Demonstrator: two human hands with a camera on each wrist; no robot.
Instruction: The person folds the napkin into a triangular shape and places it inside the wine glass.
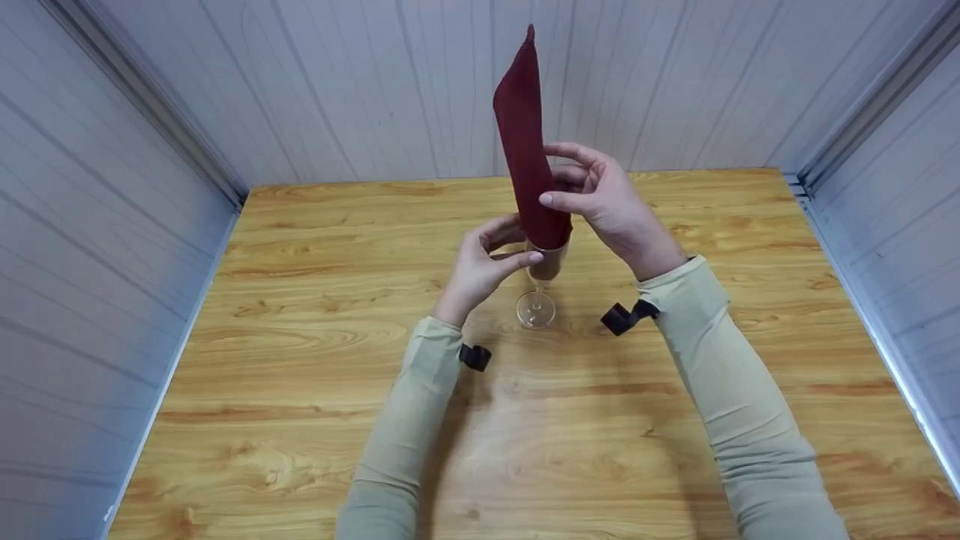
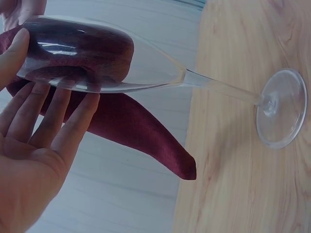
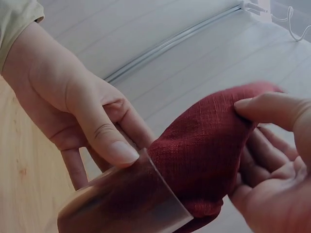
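Note:
A clear stemmed glass, like a champagne flute, stands upright with its round foot at the wooden tabletop. Stuffed into its bowl is a dark red cloth napkin; a long folded part comes out over the rim and tapers to a point. My left hand holds the bowl near the rim, thumb on one side and fingers on the other. Just above the rim, my right hand pinches the napkin between thumb and fingers. The napkin's lower end shows through the glass in the left wrist view.
The wooden table ends at a pale panelled wall behind the glass. More panels rise along the left and right edges. A dark wrist mount sticks out from each sleeve. A white cable shows in the right wrist view.

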